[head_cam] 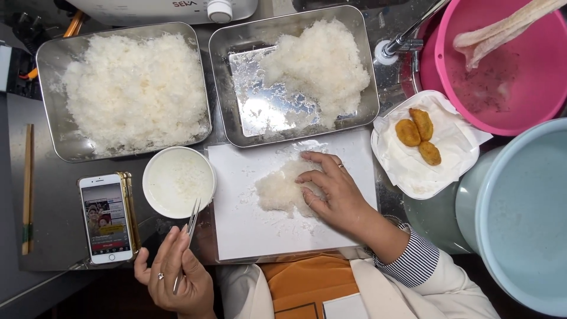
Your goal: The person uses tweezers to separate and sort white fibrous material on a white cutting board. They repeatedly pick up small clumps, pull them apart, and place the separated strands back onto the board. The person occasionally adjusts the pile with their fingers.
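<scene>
While the right hand (331, 189) presses spread fingers onto a white shredded mound (282, 192) on a paper sheet (266, 236), the left hand (177, 277) pinches metal tweezers (188, 242), tips near a small white bowl (179, 182).

I see a flattened mound of white shredded flakes (280, 190) lying on a white sheet (260, 230), and slim metal tweezers (188, 239) tilted upright near a small white bowl (177, 180).
</scene>
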